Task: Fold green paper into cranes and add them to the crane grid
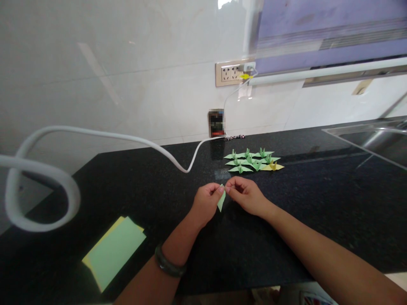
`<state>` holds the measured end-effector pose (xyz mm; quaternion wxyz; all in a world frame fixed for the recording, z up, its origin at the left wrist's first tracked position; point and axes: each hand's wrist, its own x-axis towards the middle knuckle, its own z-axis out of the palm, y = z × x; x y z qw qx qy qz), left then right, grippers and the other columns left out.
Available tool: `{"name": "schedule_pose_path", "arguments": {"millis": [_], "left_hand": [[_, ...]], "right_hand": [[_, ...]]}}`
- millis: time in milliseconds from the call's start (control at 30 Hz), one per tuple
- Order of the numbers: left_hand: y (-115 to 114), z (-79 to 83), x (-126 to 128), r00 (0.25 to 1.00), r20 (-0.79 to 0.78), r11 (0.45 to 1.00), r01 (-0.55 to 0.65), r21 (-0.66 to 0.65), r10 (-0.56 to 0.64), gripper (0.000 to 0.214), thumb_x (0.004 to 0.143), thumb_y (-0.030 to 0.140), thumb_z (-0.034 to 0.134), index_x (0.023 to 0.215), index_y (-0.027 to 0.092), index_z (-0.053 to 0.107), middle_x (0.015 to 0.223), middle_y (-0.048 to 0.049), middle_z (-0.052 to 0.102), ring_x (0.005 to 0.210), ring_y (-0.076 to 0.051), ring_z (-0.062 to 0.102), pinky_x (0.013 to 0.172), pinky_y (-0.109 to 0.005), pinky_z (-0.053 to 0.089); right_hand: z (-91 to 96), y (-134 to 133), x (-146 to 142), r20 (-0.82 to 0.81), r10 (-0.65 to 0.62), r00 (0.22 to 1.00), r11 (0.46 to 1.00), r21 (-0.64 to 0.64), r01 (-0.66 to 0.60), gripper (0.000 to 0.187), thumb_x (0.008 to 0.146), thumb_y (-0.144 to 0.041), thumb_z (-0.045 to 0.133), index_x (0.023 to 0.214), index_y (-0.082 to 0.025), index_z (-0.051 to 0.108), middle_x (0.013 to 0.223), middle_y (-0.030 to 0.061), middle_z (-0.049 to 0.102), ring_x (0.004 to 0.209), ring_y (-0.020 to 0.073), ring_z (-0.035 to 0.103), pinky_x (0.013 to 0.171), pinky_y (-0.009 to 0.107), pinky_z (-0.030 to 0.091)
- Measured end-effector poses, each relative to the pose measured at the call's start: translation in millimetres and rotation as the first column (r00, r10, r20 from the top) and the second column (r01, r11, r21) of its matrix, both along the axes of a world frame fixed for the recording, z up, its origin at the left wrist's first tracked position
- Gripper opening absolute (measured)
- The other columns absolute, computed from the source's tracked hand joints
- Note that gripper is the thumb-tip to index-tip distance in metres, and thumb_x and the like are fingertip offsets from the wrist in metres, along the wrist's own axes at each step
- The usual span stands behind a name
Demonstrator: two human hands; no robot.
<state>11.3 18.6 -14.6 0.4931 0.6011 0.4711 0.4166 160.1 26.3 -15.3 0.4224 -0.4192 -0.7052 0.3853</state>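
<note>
Between my two hands is a small piece of folded light green paper (221,201), its pointed end hanging down. My left hand (206,202) pinches it from the left, thumb on top. The fingertips of my right hand (245,195) are pressed together at the paper's upper edge. Just beyond my hands, several folded paper cranes (241,168) stand in close rows, green ones and a yellow crane (273,166) at the right front. A dark bangle circles my left wrist.
Green and yellow paper sheets (117,254) lie at the left on the black countertop (254,258). A phone (216,123) leans on the wall below a socket (229,73). A thick white cable (140,139) loops across the left. A metal sink (381,142) is at the right.
</note>
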Motion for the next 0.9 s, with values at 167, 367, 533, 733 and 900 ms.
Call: {"name": "schedule_pose_path", "arguments": {"millis": [167,367,533,733,900], "left_hand": [[0.0,-0.2,-0.3,1.000,-0.010,1.000,-0.008,-0.023,0.007,0.028,0.071,0.041,0.048,0.069,0.014,0.056,0.056,0.0014,0.050,0.050,-0.009,0.042,0.047,-0.020,0.031],[1.4,-2.9,-0.6,1.000,-0.017,1.000,0.012,-0.010,-0.012,0.032,0.071,0.043,0.047,0.071,0.013,0.058,0.057,0.0011,0.051,0.050,-0.008,0.041,0.046,-0.020,0.031],[1.1,-4.2,-0.4,1.000,-0.019,1.000,0.003,-0.006,-0.003,0.032,0.072,0.042,0.047,0.073,0.013,0.059,0.059,0.0003,0.054,0.052,-0.009,0.045,0.048,-0.020,0.033],[-0.9,0.0,0.7,0.999,0.034,0.999,0.011,-0.043,-0.009,0.031,0.071,0.043,0.048,0.071,0.013,0.057,0.057,0.0012,0.051,0.050,-0.008,0.043,0.047,-0.019,0.033],[-1.8,1.5,0.7,0.999,0.046,1.000,-0.002,-0.023,0.003,0.028,0.071,0.041,0.048,0.068,0.014,0.056,0.055,0.0025,0.049,0.049,-0.007,0.042,0.047,-0.019,0.032]], "right_hand": [[-1.2,-0.3,-0.1,0.016,0.005,1.000,1.000,0.016,-0.005,0.016,0.076,-0.031,0.048,0.073,-0.016,0.052,0.055,-0.0035,0.043,0.048,0.0073,0.038,0.045,0.019,0.031],[-1.6,0.1,0.4,0.039,0.017,0.999,1.000,0.023,-0.018,0.016,0.077,-0.030,0.046,0.074,-0.016,0.052,0.056,-0.0032,0.042,0.050,0.0074,0.037,0.046,0.019,0.031],[-3.0,0.7,0.2,0.041,0.028,0.999,0.999,0.016,-0.029,0.015,0.078,-0.029,0.045,0.074,-0.016,0.051,0.056,-0.0036,0.041,0.049,0.0074,0.037,0.045,0.019,0.030],[-2.2,-0.4,0.2,0.025,0.033,0.999,0.999,0.014,-0.034,0.015,0.078,-0.029,0.045,0.074,-0.015,0.051,0.056,-0.0033,0.042,0.050,0.0074,0.037,0.046,0.019,0.031],[-0.5,-1.4,-0.8,-0.004,0.026,1.000,0.999,-0.019,-0.026,0.016,0.078,-0.030,0.046,0.074,-0.015,0.051,0.056,-0.0032,0.044,0.050,0.0077,0.040,0.047,0.019,0.033]]}}
